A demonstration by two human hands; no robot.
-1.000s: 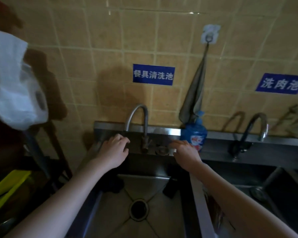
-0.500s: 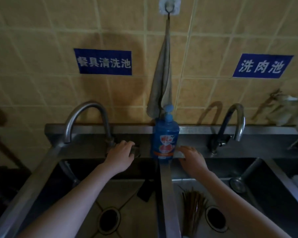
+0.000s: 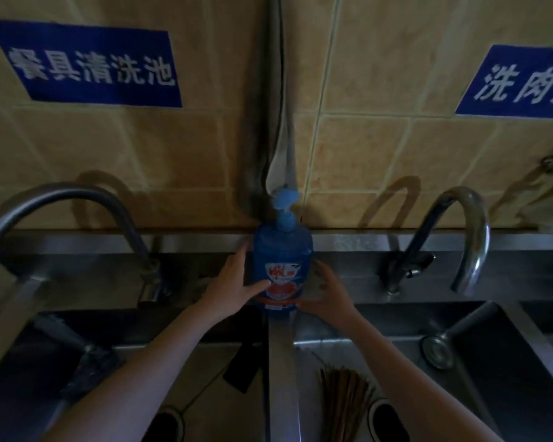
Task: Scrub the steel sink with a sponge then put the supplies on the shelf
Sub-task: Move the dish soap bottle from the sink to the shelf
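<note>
Hands grip the upright blue soap bottle [image 3: 281,260] from both sides, left hand [image 3: 233,287] opposite right hand [image 3: 331,296].

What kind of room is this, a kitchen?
Most likely a big shared kitchen's washing-up area: two steel sinks side by side, each with its own tap, a blue sign above each, and a blue soap bottle between them.

detergent bottle [image 3: 281,269] — blue, pump top, red-and-white label, upright | on steel sink [image 3: 281,362] back ledge, above basin divider | cupped by left hand [image 3: 233,288] and right hand [image 3: 329,295]
</note>
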